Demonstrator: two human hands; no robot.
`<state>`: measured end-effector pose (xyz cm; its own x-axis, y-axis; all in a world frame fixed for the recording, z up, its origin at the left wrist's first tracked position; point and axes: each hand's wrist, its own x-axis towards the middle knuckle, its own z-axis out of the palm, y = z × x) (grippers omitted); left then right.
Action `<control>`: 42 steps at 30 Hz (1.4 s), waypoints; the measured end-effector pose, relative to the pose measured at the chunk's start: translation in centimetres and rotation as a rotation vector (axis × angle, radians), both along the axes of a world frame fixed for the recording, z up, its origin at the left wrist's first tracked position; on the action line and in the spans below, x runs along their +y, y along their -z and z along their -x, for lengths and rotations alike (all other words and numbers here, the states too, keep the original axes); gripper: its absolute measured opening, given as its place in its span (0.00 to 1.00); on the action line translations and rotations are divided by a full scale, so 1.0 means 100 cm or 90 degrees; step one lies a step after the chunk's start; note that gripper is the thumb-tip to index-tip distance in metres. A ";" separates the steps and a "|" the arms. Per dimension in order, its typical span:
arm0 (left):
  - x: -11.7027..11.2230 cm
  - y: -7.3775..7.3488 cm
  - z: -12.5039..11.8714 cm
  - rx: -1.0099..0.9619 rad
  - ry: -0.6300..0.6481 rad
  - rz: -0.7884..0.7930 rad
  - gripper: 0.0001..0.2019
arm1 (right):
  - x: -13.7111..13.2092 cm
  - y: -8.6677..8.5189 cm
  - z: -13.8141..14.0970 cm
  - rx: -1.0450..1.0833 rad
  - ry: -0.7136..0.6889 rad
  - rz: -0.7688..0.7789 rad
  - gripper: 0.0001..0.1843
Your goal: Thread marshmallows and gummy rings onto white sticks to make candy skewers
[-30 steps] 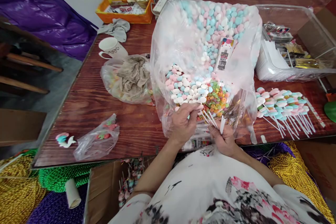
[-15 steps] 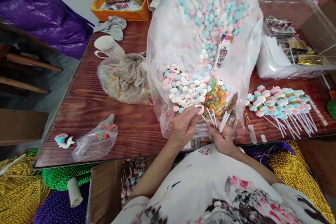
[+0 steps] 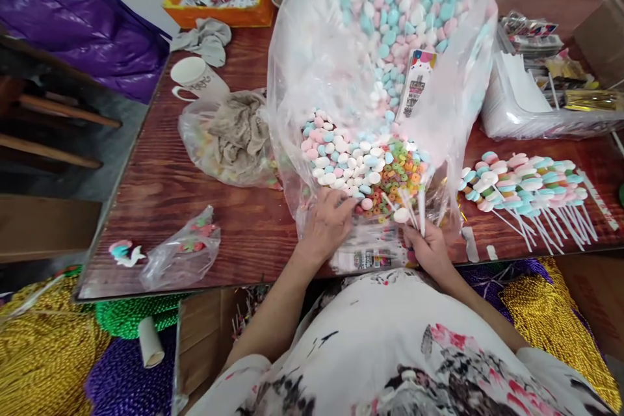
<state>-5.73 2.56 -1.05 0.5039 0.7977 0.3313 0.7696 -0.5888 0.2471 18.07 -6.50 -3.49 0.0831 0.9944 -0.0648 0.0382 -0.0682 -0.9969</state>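
My right hand (image 3: 429, 248) is closed around several thin white sticks (image 3: 421, 211). One of them carries a white oval candy-like piece (image 3: 402, 215) just above my fingers. At the front of a large clear plastic bag (image 3: 312, 45), my left hand (image 3: 331, 218) reaches in with its fingers bent and slightly apart, holding nothing that I can see. Its fingertips are beside the loose pink, white and blue oval pieces (image 3: 341, 159). Small green and orange rings (image 3: 400, 172) lie to the right of these.
Finished-looking sticks with stacked pieces (image 3: 526, 185) lie at the right. Behind them stands a clear plastic bin (image 3: 517, 120). To the left are a white mug (image 3: 197, 78), a bag with a crumpled cloth (image 3: 238, 130), a small plastic bag (image 3: 185, 250) and an orange tray (image 3: 214, 16).
My left hand has moved away from the sticks, leftward to the loose pieces. A white oval piece now sits on a stick in my right hand, which has shifted slightly right.
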 end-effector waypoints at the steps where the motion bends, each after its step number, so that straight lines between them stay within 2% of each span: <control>1: 0.002 -0.001 0.003 0.018 -0.024 -0.027 0.13 | -0.003 0.002 0.001 -0.030 -0.017 -0.006 0.14; 3: 0.002 -0.004 0.003 0.028 -0.043 -0.070 0.12 | -0.007 0.006 0.002 -0.050 -0.018 -0.016 0.13; 4: 0.000 -0.005 0.000 0.025 -0.027 -0.073 0.11 | -0.008 0.008 0.002 -0.047 -0.012 -0.019 0.13; 7: -0.012 -0.006 -0.014 0.042 0.040 -0.007 0.09 | -0.008 0.013 0.001 -0.048 -0.013 -0.023 0.12; 12: -0.025 -0.002 -0.029 0.129 -0.015 0.069 0.07 | -0.009 0.016 -0.001 -0.085 -0.028 -0.026 0.11; 15: -0.025 0.001 -0.027 0.134 0.004 0.086 0.08 | -0.009 0.013 -0.001 -0.090 -0.036 -0.028 0.11; 18: -0.023 0.006 -0.024 0.079 0.032 0.093 0.09 | -0.008 0.009 -0.001 -0.095 -0.042 -0.031 0.12; 23: -0.023 0.017 -0.024 -0.113 0.054 0.102 0.11 | -0.006 0.009 -0.001 -0.065 -0.054 -0.036 0.13; 27: -0.022 0.020 -0.029 -0.207 0.038 0.130 0.11 | -0.006 0.009 -0.001 -0.056 -0.060 -0.035 0.14; 35: -0.029 0.020 -0.032 -0.070 0.064 0.110 0.11 | -0.007 0.008 -0.001 -0.068 -0.060 -0.037 0.14; 39: -0.031 0.008 -0.033 0.023 0.032 0.130 0.17 | -0.007 0.007 -0.001 -0.082 -0.065 -0.029 0.15; 42: -0.030 -0.004 -0.037 0.109 0.028 0.152 0.17 | -0.007 0.007 -0.001 -0.087 -0.056 -0.038 0.15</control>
<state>-2.02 -0.46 -0.68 0.5719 0.8191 0.0446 0.7873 -0.5633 0.2509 18.21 -7.17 -4.22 -0.0001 1.0000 0.0011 0.1770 0.0011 -0.9842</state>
